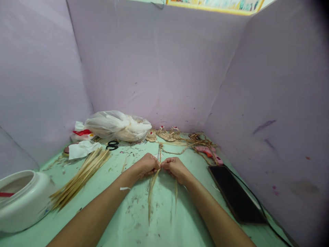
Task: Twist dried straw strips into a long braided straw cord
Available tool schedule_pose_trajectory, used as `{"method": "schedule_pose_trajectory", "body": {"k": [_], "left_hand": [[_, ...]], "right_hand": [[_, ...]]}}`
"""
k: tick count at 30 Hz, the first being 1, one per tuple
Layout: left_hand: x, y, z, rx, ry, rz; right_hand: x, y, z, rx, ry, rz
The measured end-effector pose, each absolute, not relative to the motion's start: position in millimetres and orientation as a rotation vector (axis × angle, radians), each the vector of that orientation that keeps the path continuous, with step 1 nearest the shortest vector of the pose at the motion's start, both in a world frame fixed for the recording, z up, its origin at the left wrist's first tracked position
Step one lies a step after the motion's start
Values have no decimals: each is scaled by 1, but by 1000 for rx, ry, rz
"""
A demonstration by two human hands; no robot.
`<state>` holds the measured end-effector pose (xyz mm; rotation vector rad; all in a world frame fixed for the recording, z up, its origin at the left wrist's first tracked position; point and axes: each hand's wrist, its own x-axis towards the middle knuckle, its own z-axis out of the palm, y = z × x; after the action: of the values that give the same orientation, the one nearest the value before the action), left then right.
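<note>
Pinched between two hands, a thin braided cord (pixel 160 157) meets the fingers at its near end, above a green surface (pixel 128 226). The left hand (pixel 150 164) grips it narrowly; the right hand (pixel 174 168), almost touching, pinches in just as tightly (the fibre inside is hidden). Loose strands (pixel 151 197) hang below the left hand, and a single strand (pixel 176 193) below the right.

A slackened pinch could let the braid loosen, and a hard tug could split such thin fibre. Beyond the right hand, tangled rope (pixel 203 140) could snag the cord, which appears to lead that way.

Open room lies between the forearms, nearest the body. Left of the left hand, a straw bundle (pixel 82 178) limits a wide sweep; right of the right hand, a dark flat panel (pixel 236 195) does, with a wall (pixel 288 137) farther out.
</note>
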<state>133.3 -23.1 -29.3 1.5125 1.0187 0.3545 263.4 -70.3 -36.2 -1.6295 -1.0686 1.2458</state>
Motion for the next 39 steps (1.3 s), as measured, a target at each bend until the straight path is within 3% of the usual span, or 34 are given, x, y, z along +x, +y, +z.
{"method": "schedule_pose_trajectory", "body": {"k": [10,24,27,30,34,39], "left_hand": [[125,-20,-13,1759,1167,94],[148,-72,-9,2259,1474,335],[140,-59,5,2110,1387,286],[134,-42,15,1833,1439,473],[138,-35,-1,1383,1196,430],[143,-37,-18,1353,1099,297]], "right_hand": [[262,-72,-34,-1643,-1100,1239],[252,-72,-44,-1519,-895,1268],[256,-72,-45,-1459,-869,1331],[262,-73,-43,-1384,-864,1411],[268,-74,-39,-1291,-877,1487],[272,-75,-40,-1353,-1050,1467]]}}
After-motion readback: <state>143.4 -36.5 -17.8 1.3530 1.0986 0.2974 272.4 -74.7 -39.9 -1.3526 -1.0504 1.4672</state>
